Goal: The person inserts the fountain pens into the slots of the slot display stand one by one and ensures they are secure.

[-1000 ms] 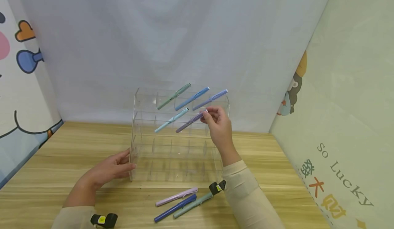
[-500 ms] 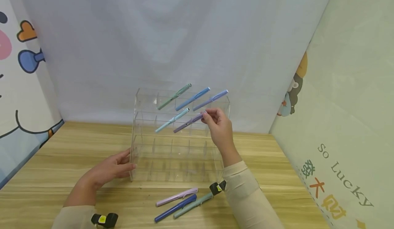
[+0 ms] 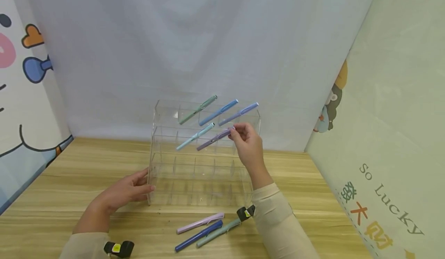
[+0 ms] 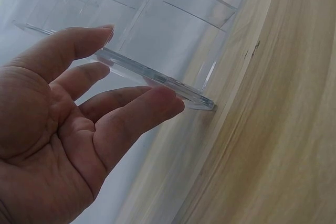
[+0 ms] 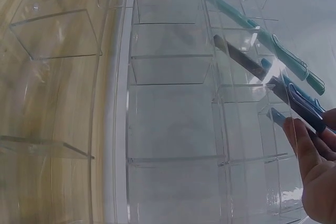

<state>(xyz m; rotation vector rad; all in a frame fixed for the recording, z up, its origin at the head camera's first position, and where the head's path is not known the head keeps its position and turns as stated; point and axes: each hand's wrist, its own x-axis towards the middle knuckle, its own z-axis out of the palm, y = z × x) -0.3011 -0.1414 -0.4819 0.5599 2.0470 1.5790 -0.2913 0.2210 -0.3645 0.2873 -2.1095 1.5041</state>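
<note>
Left hand [image 3: 125, 189]: low, reaching in from lower left, thumb and fingers pinching the front edge of the left side panel of the clear rack [image 3: 203, 170]. Left wrist view adds what the head view hides: palm side, thumb on one face of the panel, fingertips along the other, and the panel's lower corner down by the table [image 3: 313, 212].

Rack top tier, left to right: green pen [image 3: 198, 109], blue pen [image 3: 218, 112], lavender pen [image 3: 238, 114], all slanting up to the right. Tier below: light blue pen [image 3: 196, 136], then purple pen [image 3: 213, 140], same slant.

In front of the rack, on the table: pink pen [image 3: 200, 223], dark blue pen [image 3: 199, 236], grey-green pen [image 3: 219, 233], its right end by the right sleeve [image 3: 278, 216].

Right hand [image 3: 248, 145]: raised, forearm up from lower right, thumb and fingers gripping the purple pen by its upper end. Right wrist view shows the pen's clip side and the dividers close up; hand partly cut off at the edge. Can't tell if the pen's lower end is seated.
</note>
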